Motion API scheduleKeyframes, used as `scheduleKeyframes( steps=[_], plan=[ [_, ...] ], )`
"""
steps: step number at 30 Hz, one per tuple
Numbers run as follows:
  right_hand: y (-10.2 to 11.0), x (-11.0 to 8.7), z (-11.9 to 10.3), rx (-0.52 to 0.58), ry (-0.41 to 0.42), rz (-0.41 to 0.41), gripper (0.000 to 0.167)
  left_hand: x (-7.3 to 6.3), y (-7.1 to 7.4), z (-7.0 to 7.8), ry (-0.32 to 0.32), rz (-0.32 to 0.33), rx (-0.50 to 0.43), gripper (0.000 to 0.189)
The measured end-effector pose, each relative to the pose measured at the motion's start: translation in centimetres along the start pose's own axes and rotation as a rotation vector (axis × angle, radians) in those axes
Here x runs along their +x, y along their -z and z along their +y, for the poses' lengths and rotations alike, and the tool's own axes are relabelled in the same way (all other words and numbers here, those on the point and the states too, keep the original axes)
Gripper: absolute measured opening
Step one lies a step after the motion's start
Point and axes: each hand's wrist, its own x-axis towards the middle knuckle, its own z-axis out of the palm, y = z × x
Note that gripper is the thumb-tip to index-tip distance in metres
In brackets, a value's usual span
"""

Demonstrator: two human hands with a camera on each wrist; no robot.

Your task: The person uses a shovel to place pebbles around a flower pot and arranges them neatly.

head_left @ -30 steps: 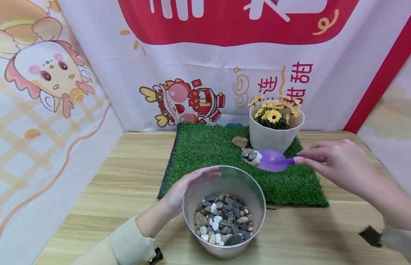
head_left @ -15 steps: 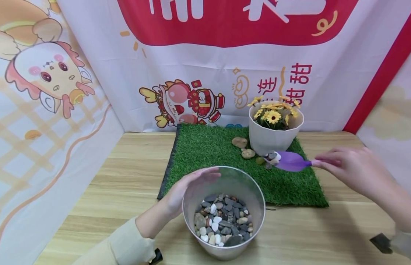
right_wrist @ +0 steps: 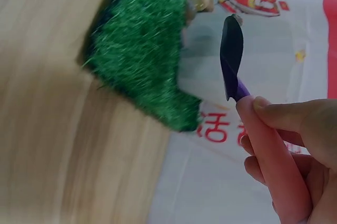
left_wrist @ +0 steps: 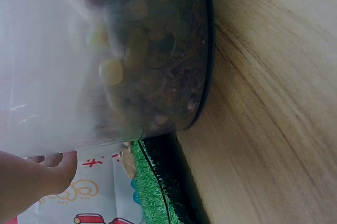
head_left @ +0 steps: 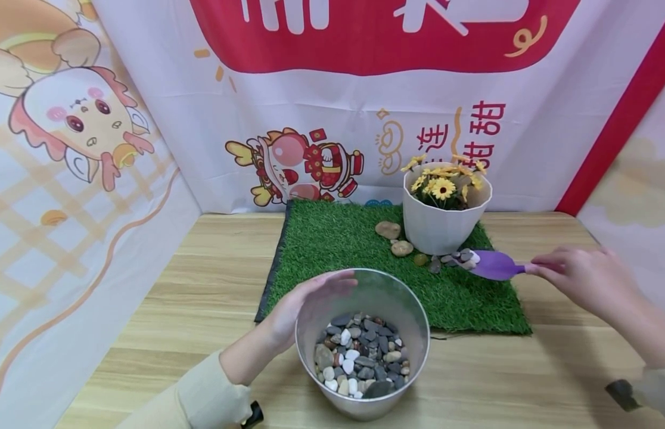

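My left hand rests against the outer left side of a cloudy bucket, fingers extended along its wall near the rim. Inside lie many grey, white and brown pebbles. My right hand grips the pink handle of a small garden trowel with a purple blade. Pebbles sit at the blade's tip, low over the artificial grass mat in front of a white flowerpot. Small stones line the pot's front left base.
Yellow flowers grow in the pot. Two larger tan stones lie to its left on the mat. The wooden tabletop surrounds the mat. A printed cloth backdrop hangs right behind.
My right hand has moved the trowel rightward along the pot's front. Several pebbles have come off its tip onto the mat. My left hand and the bucket stay put.
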Motion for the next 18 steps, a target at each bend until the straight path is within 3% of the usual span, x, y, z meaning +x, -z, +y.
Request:
scheduleKeyframes(
  steps=[18],
  plan=[
    [-2.8,0.7,3.4,-0.053,-0.057,-0.097,0.029,0.0,-0.2,0.0,0.0,0.004,-0.011,0.056]
  ],
)
